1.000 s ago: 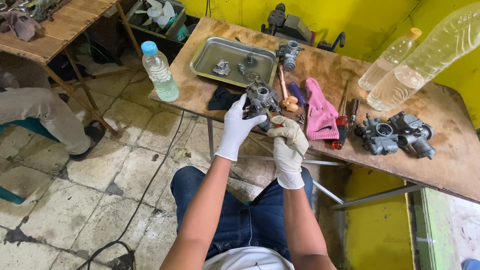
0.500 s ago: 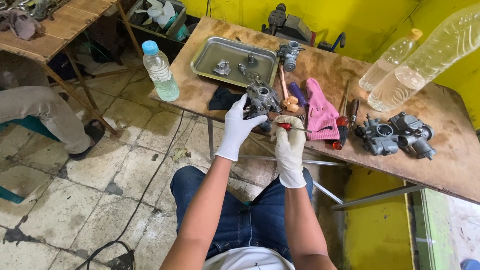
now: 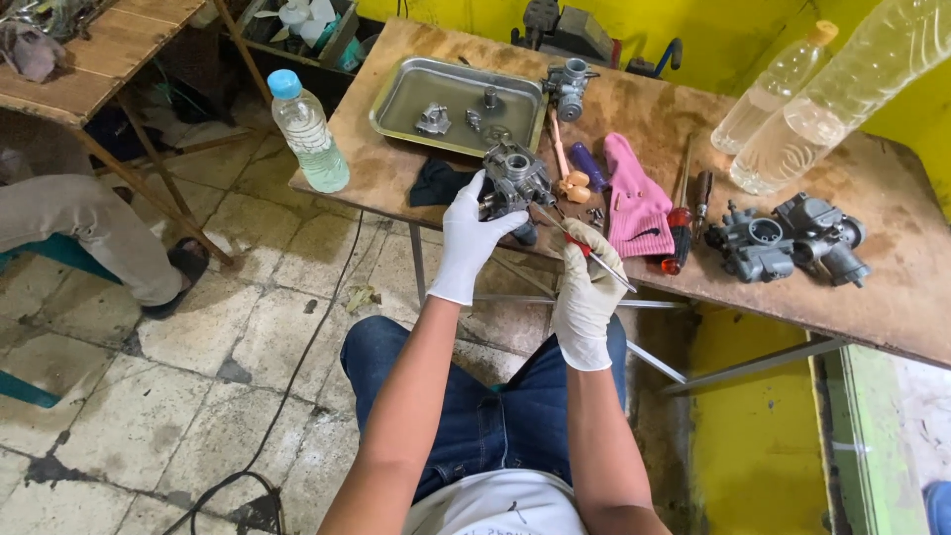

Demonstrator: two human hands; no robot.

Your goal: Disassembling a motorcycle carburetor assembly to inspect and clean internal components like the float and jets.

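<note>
My left hand [image 3: 470,241], in a white glove, grips a grey metal carburetor [image 3: 515,179] just above the near edge of the wooden table [image 3: 892,287]. My right hand [image 3: 587,287], also gloved, holds a thin screwdriver [image 3: 577,245] with a red handle, its shaft angled toward the carburetor. Right behind the carburetor lie a dark cloth [image 3: 437,184], a pink glove [image 3: 634,206] and several small tools.
A metal tray [image 3: 396,104] with small parts sits at the table's far left, another carburetor [image 3: 570,87] beside it. Two more carburetors [image 3: 790,238] lie at the right. Plastic bottles [image 3: 307,131] [image 3: 842,94] stand on the table. Another person's leg [image 3: 94,233] is at the left.
My right hand has shifted lower and turned, and the screwdriver now points up toward the carburetor. The left hand keeps its hold on the carburetor.
</note>
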